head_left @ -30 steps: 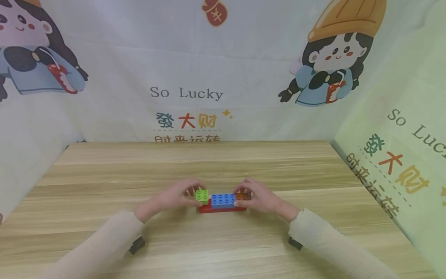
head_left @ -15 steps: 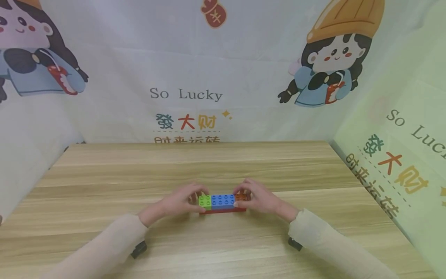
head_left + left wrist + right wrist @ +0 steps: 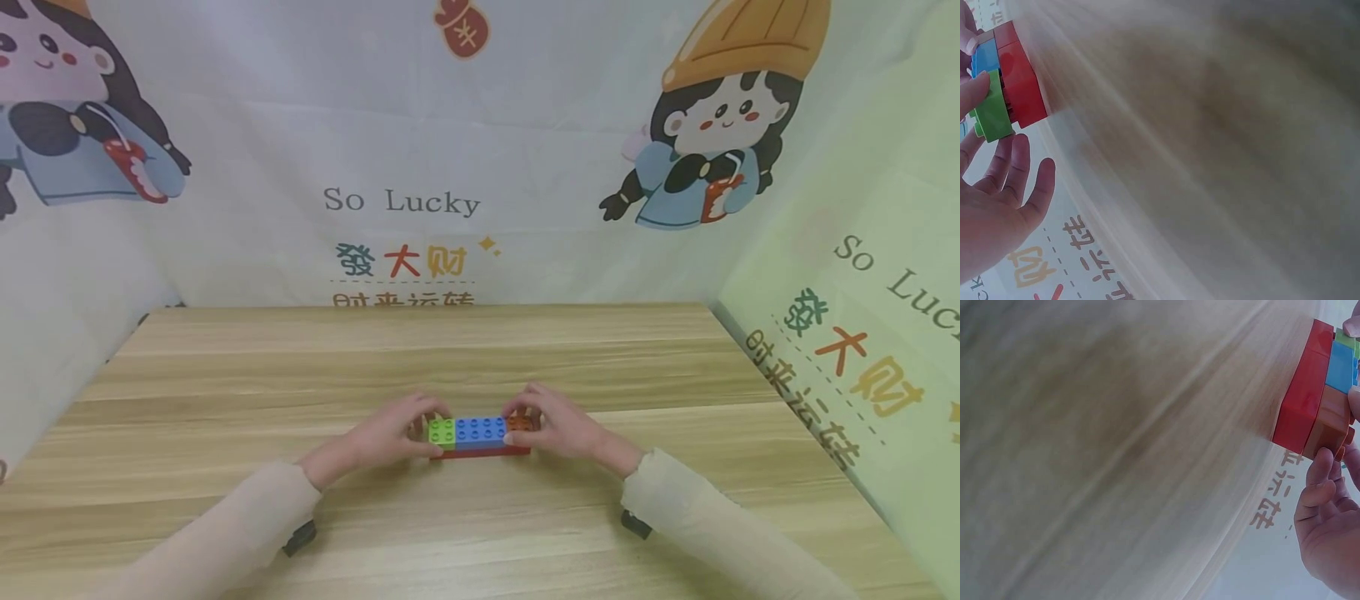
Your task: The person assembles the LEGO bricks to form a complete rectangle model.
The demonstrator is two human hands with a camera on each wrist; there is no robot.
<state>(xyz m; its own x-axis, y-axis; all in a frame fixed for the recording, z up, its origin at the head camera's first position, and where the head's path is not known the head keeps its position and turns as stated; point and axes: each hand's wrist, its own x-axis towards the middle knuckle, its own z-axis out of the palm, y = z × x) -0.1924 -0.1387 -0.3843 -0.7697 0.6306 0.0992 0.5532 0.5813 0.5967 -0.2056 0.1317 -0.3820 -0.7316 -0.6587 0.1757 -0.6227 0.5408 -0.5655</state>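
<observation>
My left hand pinches a green toy building brick between thumb and fingers. This brick sits on the left end of a low red base with a seam across its side. In the left wrist view, a narrow gap with studs shows between the green brick and the red base. A longer blue brick stands in the middle of the base. At the right end is an orange-brown brick, which my right hand grips with thumb and fingertips. The hands partly cover both end bricks.
The bricks rest on a wood-grain table. A printed white cloth backdrop rises behind the table's far edge and along both sides. Dark wrist devices hang under the sleeves.
The left hand has lowered the green brick and shifted it slightly right, onto the red base against the blue brick. It stays there over the last half second. The right hand keeps its place.
</observation>
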